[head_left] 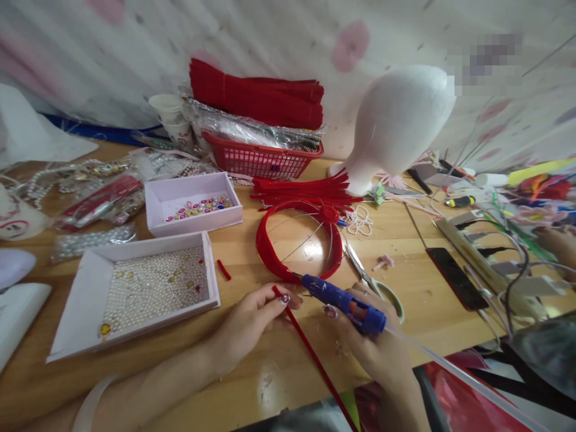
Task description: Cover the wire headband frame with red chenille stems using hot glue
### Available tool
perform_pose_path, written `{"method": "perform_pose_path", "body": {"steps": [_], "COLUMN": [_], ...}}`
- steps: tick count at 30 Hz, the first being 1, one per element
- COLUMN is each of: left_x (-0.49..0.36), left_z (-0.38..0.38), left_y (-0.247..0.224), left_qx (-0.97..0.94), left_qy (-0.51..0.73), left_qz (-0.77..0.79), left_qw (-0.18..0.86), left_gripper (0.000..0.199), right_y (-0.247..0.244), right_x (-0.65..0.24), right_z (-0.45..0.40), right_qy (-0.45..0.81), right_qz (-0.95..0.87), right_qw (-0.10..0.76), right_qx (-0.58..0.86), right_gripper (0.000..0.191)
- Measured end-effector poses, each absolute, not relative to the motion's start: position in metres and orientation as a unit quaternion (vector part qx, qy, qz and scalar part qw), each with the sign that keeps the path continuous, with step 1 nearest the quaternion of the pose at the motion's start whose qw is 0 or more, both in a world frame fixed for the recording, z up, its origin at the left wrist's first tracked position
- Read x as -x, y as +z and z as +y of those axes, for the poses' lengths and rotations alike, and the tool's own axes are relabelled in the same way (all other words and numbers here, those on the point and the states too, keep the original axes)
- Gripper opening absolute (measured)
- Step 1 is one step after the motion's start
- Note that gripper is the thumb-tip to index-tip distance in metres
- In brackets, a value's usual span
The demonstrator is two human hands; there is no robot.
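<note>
My left hand pinches the upper end of a long thin red strip, which runs down past the table's front edge. In my right hand is a blue glue gun, its metal tip pointing left at the lower rim of a red hoop. Whether the tip touches the hoop cannot be made out. The hoop lies on the table, with thin wires across it and a round red piece at its upper right. A short red piece lies left of the hoop.
Left are a white tray of pearls and a white box of gems. Behind stand a red basket and a white foam head. Scissors, a phone and a power strip lie right. Another person's hand shows far right.
</note>
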State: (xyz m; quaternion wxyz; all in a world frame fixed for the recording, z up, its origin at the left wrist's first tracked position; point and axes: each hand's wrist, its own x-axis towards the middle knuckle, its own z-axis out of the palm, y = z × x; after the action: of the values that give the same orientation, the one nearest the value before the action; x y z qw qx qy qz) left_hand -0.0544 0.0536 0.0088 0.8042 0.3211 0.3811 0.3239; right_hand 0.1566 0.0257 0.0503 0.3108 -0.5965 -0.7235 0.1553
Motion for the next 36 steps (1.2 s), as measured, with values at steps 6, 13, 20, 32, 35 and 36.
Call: {"method": "perform_pose_path", "body": {"steps": [6,13,20,32,35,36], "left_x": [0.054,0.054,0.055,0.056,0.056,0.057], "left_z": [0.054,0.055,0.054,0.054,0.054,0.054], "left_y": [0.009,0.011,0.011,0.013,0.013,0.013], "left_qx": [-0.326,-0.323,-0.325,-0.309,-0.311,-0.311], "left_qy": [0.323,0.325,0.321,0.320,0.316,0.315], "left_qz": [0.385,0.381,0.386,0.380,0.379,0.380], "left_qw": [0.801,0.803,0.802,0.811,0.812,0.812], "left_gripper": [0.028,0.025,0.023,0.025,0.024,0.024], "right_y": [0.046,0.046,0.045,0.053,0.054,0.055], "right_x": [-0.152,-0.152,-0.153,-0.153,-0.152,-0.152], "right_z": [0.027,0.027,0.027,0.025,0.025,0.024], "right_qy": [0.157,0.148,0.148,0.137,0.136,0.136], "right_qz": [-0.715,-0.715,-0.724,-0.714,-0.716,-0.717], "right_qw": [0.284,0.297,0.297,0.294,0.289,0.288], "right_qx": [0.619,0.615,0.605,0.620,0.621,0.620], "right_gripper": [0.039,0.037,0.032,0.041,0.041,0.042]}}
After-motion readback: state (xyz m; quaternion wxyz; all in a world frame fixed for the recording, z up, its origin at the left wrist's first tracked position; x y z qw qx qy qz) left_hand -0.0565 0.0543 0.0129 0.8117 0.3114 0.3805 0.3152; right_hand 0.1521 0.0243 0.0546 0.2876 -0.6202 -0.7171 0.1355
